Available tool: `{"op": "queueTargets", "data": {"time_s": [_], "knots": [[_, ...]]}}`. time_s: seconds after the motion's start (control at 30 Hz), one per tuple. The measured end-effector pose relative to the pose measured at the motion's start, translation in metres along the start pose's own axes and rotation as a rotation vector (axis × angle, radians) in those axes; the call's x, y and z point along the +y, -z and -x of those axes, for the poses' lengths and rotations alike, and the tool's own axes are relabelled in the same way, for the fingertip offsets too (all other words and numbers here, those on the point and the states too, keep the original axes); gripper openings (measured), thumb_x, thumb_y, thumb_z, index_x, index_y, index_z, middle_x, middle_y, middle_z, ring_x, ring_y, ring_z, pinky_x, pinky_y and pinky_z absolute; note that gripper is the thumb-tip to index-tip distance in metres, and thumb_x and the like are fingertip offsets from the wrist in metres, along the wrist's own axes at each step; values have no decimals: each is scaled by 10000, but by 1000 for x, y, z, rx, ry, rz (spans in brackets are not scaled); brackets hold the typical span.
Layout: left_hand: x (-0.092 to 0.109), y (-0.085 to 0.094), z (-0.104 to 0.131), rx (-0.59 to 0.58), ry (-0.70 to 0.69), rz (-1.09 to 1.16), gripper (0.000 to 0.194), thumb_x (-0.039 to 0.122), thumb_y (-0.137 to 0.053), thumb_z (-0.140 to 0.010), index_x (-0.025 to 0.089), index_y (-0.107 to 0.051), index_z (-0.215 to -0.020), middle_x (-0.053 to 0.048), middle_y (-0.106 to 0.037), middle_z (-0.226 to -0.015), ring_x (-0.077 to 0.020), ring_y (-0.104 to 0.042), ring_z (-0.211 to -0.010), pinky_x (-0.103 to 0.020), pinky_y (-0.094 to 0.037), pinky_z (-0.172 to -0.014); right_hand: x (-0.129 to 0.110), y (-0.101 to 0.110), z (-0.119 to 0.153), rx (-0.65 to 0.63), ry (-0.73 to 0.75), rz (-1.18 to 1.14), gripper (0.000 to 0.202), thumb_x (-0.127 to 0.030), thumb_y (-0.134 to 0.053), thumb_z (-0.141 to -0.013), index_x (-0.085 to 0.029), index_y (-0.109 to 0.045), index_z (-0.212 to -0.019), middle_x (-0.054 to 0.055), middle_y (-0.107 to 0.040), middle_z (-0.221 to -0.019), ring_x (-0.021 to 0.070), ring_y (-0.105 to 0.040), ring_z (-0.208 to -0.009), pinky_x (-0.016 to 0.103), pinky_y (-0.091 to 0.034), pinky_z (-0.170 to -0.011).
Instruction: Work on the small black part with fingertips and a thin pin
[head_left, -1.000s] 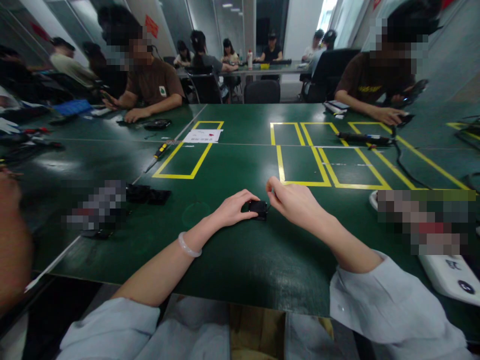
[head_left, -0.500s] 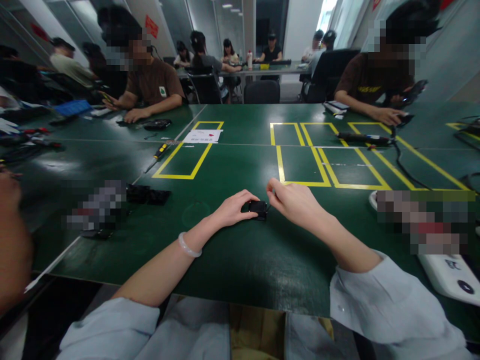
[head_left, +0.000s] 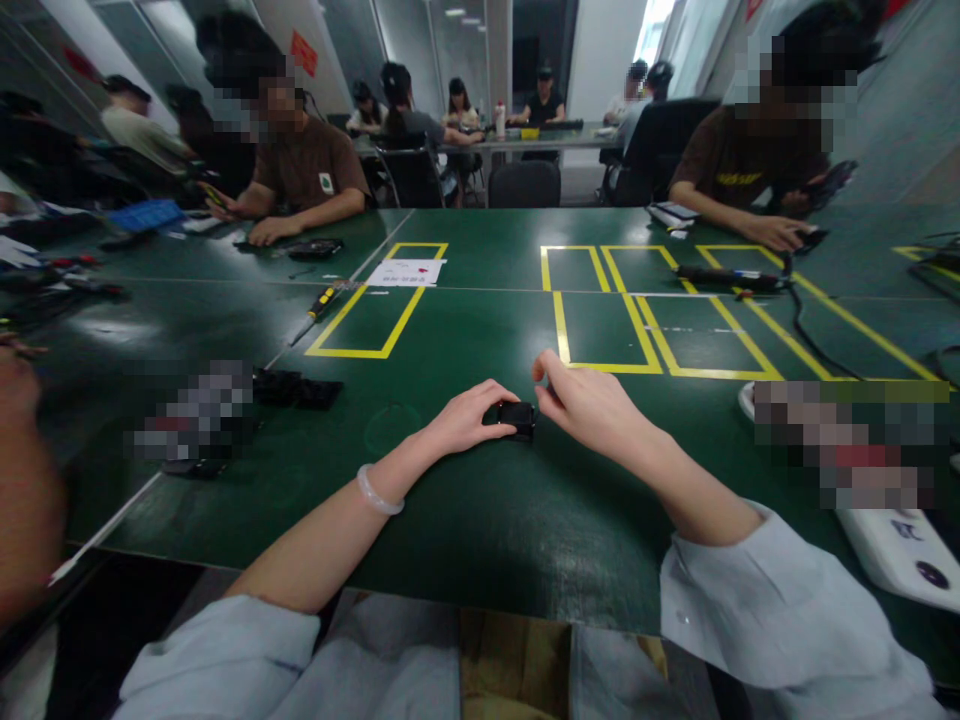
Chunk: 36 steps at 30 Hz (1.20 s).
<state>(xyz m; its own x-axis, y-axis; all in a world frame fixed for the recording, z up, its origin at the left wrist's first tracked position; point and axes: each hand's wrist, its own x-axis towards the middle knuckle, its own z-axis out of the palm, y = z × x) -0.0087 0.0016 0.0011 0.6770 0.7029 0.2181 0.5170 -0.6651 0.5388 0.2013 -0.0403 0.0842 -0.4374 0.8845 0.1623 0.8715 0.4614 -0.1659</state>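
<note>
Left hand [head_left: 472,415]: gripping small black block [head_left: 516,419], thumb on near side, fingers round far side. Left forearm angled in from lower left, pale bracelet [head_left: 379,491] at wrist. Right hand [head_left: 576,393]: just right of block, wrist bent, fingers curled, thumb and index near each other; can't tell if anything is pinched. Right forearm in from lower right, light sleeve [head_left: 787,590] up near elbow.

Block: dark, boxy, glossy edges, on green table [head_left: 465,540] in front of person; left end hidden by hand, fine detail too small.

Farther left: black parts [head_left: 298,388], blurred-out item [head_left: 199,410], yellow-black screwdriver [head_left: 322,302]. Beyond: white paper [head_left: 406,272] across yellow tape outline [head_left: 349,352]. Right: white device [head_left: 896,550], partly pixelated; black tool [head_left: 729,278] with cable farther back. Two people in brown shirts across table.
</note>
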Motion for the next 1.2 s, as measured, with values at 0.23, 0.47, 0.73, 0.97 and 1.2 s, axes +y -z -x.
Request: {"op": "queueTargets", "data": {"time_s": [0.23, 0.47, 0.73, 0.97, 1.2], "knots": [[-1, -1, 0, -14, 12, -8, 333, 392, -616, -829, 229, -558, -1114, -40, -561, -1044, -207, -569, -959, -335, -466, -847, 0, -1, -1, -15, -2, 45, 242, -394, -342, -955, -211, -495, -990, 22, -658, -722, 166, -603, -654, 241, -230, -525], [1, 1, 0, -14, 8, -2, 336, 384, -610, -835, 229, -554, -1128, -40, -561, -1058, -205, -567, -967, -334, -463, -852, 0, 0, 0, -24, 1, 27, 211, -290, -326, -941, -196, -467, -1067, 25, -660, -743, 154, -585, -620, 242, -240, -535], [1, 1, 0, -12, 13, -4, 333, 390, -619, -823, 224, -556, -1105, -39, -565, -1051, -210, -570, -973, -342, -467, -860, -2, 2, 2, -2, 15, -1, 195, -299, -336, -931, -199, -461, -1043, 20, -655, -751, 160, -595, -648, 243, -259, -546], [1, 1, 0, -8, 5, 6, 343, 377, -618, -829, 228, -557, -1132, -41, -565, -1057, -205, -568, -974, -338, -463, -863, 0, 0, 0, -21, 14, 36, 223, -347, -325, -956, -206, -483, -1025, 25, -659, -739, 166, -603, -651, 242, -241, -532], [2, 1, 0, -10, 4, 7, 332, 371, -616, -832, 221, -556, -1122, -41, -565, -1051, -203, -567, -969, -331, -461, -857, -1, 1, 1, -10, 7, 30, 208, -258, -328, -923, -195, -459, -1072, 23, -658, -737, 163, -592, -625, 243, -233, -529]]}}
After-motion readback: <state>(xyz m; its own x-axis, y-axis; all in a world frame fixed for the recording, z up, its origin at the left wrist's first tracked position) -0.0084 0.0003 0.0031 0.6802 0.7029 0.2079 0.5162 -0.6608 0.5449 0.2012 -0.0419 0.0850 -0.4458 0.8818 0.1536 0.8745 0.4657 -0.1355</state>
